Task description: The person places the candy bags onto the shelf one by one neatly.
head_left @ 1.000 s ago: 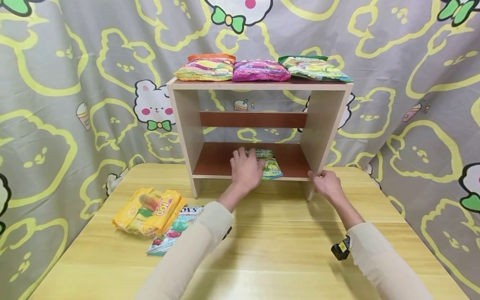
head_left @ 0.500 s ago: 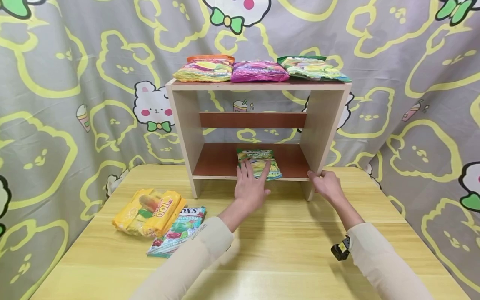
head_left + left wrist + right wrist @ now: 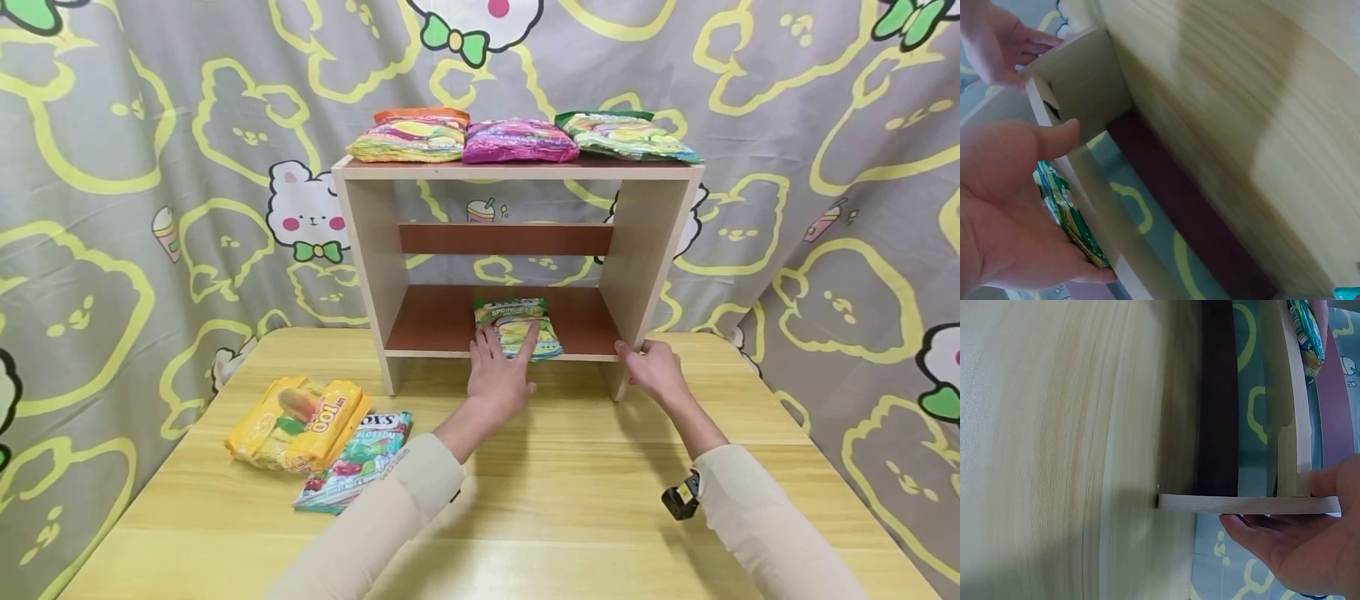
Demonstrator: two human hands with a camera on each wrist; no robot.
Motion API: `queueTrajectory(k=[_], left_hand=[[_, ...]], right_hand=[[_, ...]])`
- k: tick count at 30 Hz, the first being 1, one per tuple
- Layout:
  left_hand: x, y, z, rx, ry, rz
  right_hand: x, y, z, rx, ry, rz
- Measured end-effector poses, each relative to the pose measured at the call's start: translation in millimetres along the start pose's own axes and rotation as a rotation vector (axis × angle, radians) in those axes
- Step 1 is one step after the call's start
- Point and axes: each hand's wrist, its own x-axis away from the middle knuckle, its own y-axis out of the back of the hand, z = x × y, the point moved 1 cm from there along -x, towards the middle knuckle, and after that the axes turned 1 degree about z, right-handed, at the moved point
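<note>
A green candy bag labelled "SPRING TEA" (image 3: 510, 315) lies on the lower board of the wooden shelf (image 3: 429, 321), its near end at the front edge. My left hand (image 3: 497, 379) touches the near part of that bag with straight, spread fingers; the left wrist view shows the bag (image 3: 1067, 209) beside the palm. My right hand (image 3: 654, 367) grips the shelf's right side panel low at the front. In the right wrist view its thumb lies on the inner side and the fingers on the outer side of the panel (image 3: 1241, 504).
Orange (image 3: 412, 136), purple (image 3: 520, 142) and green (image 3: 630, 136) candy bags sit on the shelf top. At the table's left, a yellow packet (image 3: 300, 423) partly overlaps a teal candy bag (image 3: 358, 462). A patterned curtain (image 3: 187, 125) hangs behind.
My left hand has drawn back toward the shelf's front edge and its fingers have straightened, uncovering more of the green bag. My right hand has stayed on the side panel.
</note>
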Motion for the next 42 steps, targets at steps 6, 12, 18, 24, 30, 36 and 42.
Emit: queueTrajectory(k=[6, 12, 18, 24, 30, 36, 42], left_hand=[[0.7, 1.5, 0.3, 0.022, -0.019, -0.016], [-3.0, -0.1, -0.4, 0.066, -0.025, -0.033], [-13.1, -3.7, -4.5, 0.076, -0.033, -0.077], [-20.8, -6.9, -8.8, 0.05, -0.039, -0.109], [-20.1, -9.0, -9.9, 0.032, -0.055, -0.172], [-7.4, -4.4, -24.2, -0.021, -0.103, -0.235], [2.2, -6.0, -37.3, -0.036, -0.082, -0.124]], right_hand=[[-0.4, 1, 0, -0.003, 0.009, -0.006], [0.0, 1, 0, -0.002, 0.009, -0.002], [-0.2, 0, 1, -0.017, 0.002, 0.0], [-0.2, 0, 0, -0.012, -0.004, 0.004], [-0.8, 0, 0, -0.013, 0.0, 0.003], [-1.8, 1, 1, -0.02, -0.006, 0.005], [-1.9, 0, 1, -0.024, -0.013, 0.004]])
